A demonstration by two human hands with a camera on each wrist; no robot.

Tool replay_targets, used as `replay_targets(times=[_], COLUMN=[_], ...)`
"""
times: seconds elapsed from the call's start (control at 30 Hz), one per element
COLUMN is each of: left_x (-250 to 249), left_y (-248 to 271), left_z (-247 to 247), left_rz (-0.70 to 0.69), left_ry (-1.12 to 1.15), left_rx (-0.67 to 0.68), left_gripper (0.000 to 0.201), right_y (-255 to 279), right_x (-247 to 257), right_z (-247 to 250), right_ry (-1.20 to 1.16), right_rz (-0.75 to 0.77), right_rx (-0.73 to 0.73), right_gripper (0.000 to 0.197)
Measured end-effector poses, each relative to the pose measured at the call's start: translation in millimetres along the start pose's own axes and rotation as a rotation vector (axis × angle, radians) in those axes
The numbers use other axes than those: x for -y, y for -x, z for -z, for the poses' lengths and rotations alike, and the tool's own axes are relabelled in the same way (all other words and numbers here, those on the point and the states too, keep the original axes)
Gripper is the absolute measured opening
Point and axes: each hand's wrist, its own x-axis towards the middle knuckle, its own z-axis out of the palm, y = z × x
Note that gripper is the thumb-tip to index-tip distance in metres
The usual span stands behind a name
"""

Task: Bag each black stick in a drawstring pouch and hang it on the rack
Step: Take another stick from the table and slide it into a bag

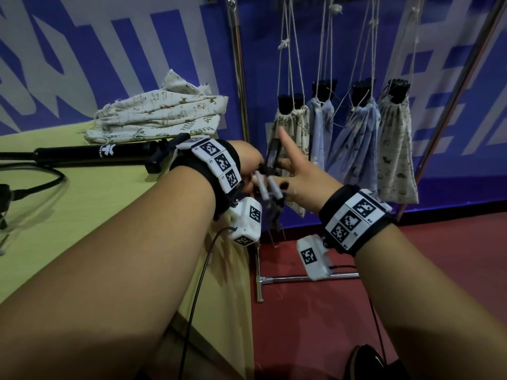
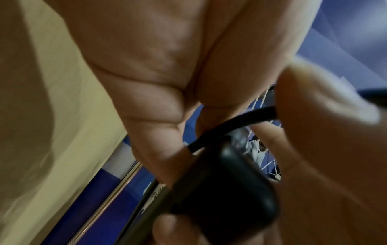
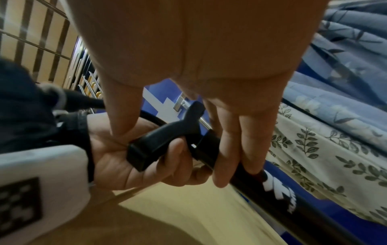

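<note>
A: Material check. What is in the hands?

B: One black stick [image 3: 211, 149], matte plastic, tube-shaped with a white logo on the barrel and a T-shaped handle at the end. The left hand [image 3: 144, 159] has its fingers curled round the handle; a black cord [image 2: 236, 123] loops past them in the left wrist view. The right hand [image 3: 220, 116] lays its fingers along the barrel, thumb against the handle end, and in the head view its index finger [image 1: 288, 145] points up straight. The stick is held off the edge of the counter [image 1: 82, 229], in front of the rack [image 1: 238, 78].

A: Is the right hand's grip firm?

B: Cannot tell; the fingers rest on the tube, only lightly bent.

A: Counts?

B: A second black stick [image 1: 90, 154], same logo, lies flat on the yellow-green counter. Behind it sits a pile of empty pouches [image 1: 159, 113], cream cotton with small prints, frayed edges; the number in the pile is unclear. On the chrome rack, four filled pouches hang by pale twisted cords: cream leaf print [image 1: 290, 124], pale blue [image 1: 321, 124], pale blue [image 1: 356, 138], cream print [image 1: 395, 149]. Each has its neck gathered, with a black end poking out

A: Floor?

B: Dark red, smooth
</note>
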Motion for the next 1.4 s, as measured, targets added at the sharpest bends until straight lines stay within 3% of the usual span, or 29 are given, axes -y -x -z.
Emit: replay_targets(times=[0.17,0.23,0.33,0.4,0.47,0.53,0.63,0.73,0.77,0.83,0.93,1.13,1.23,1.4], left_x=[-2,-6,-5,-7,-6,-7,-7,-9,-10,-12,-14,-13,-11,-9], left_y=[4,7,7,11,12,15,13,8,6,-1,-1,4,3,-4], left_z=[1,-3,-7,-9,-12,-13,-11,-10,-10,-8,-8,-9,-9,-10], left_rz=[0.071,0.081,0.102,0.103,0.087,0.106,0.114,0.076,0.062,0.026,-0.146,-0.360,-0.390,-0.378], left_ry=[0.049,0.192,0.363,0.440,0.476,0.491,0.412,0.346,0.356,0.420,0.418,0.378,0.385,0.259], left_rx=[0.137,0.138,0.124,0.158,0.185,0.219,0.221,0.166,0.143,0.130,0.144,0.296,0.330,0.265], left_gripper=[0.031,0.012,0.035,0.035,0.033,0.025,0.018,0.011,0.016,0.045,0.077,0.098,0.098,0.071], right_y=[3,2,-1,-9,-11,-10,-9,-9,-8,-7,-1,6,5,2], right_x=[6,5,5,-3,-6,-3,-2,0,0,3,8,13,11,9], right_z=[-6,-7,-9,-6,-4,-4,-2,0,1,2,5,5,2,1], right_ry=[-0.039,-0.013,0.061,0.130,0.072,0.036,0.094,-0.042,-0.077,-0.087,-0.064,-0.086,-0.104,-0.109], right_rz=[-0.014,0.015,0.042,0.000,-0.024,-0.012,-0.007,-0.089,-0.104,-0.126,-0.154,-0.180,-0.189,-0.208], right_rx=[-0.139,-0.189,-0.281,-0.380,-0.490,-0.486,-0.482,-0.468,-0.451,-0.410,-0.348,-0.113,-0.082,-0.060], right_gripper=[0.060,0.044,0.042,0.045,0.030,0.006,0.022,0.028,0.029,0.025,0.020,0.026,0.024,0.023])
